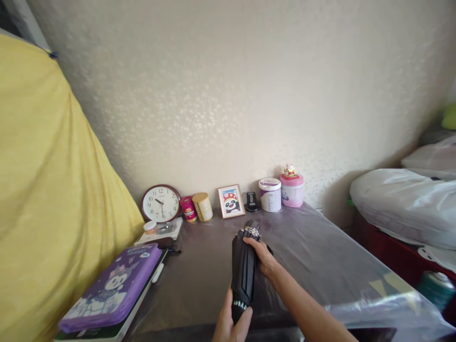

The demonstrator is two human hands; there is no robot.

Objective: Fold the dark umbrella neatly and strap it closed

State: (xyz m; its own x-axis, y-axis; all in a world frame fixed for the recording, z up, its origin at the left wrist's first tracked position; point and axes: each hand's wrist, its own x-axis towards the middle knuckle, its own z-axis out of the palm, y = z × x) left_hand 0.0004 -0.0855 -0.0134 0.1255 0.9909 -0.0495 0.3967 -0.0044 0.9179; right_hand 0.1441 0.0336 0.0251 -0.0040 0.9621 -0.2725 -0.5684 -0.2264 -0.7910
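Observation:
A folded black umbrella [243,266] lies lengthwise over a table covered in clear plastic [320,256]. My left hand [231,323] grips its near end by the handle at the bottom of the view. My right hand [261,254] wraps around the far part of the canopy, just below the rib tips. Both hands hold the umbrella a little above the table top.
Along the wall stand a round clock [161,203], a red can [188,209], a gold can [203,206], a framed panda picture [231,201], a white tub [270,194] and a pink jar [292,189]. A purple case [114,285] lies left. Yellow cloth [42,199] hangs left; plastic-covered bundles [406,204] sit right.

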